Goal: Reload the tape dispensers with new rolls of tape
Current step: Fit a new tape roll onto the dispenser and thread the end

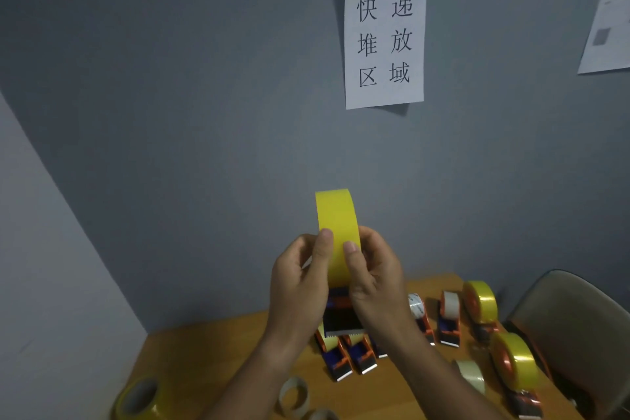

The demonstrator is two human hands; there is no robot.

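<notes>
Two bare hands meet in mid-air on one yellow roll of tape, held upright and edge-on. The left hand curls round the roll's left side with its thumb pressed flat on the yellow band; the right hand curls round the right side, its thumb lying on the band just beside the other thumb. The roll sits in a blue, orange and black hand-held tape dispenser, whose body and toothed blade show just below the thumbs, between the two palms.

Directly beneath the grip, on the brown wooden table, lie two small blue-and-orange dispensers side by side, blades toward the viewer. To the right of the grip stand two more small dispensers carrying pale rolls, and beyond them two large orange-hubbed dispensers loaded with yellow tape, one nearer the wall and one nearer the viewer. A loose pale roll of tape lies between these. Below and left of the grip lie an empty cardboard core and, at the table's near left edge, a yellowish clear roll. A grey chair back stands far right. Above the grip, a white paper sign with black characters hangs on the grey wall.
</notes>
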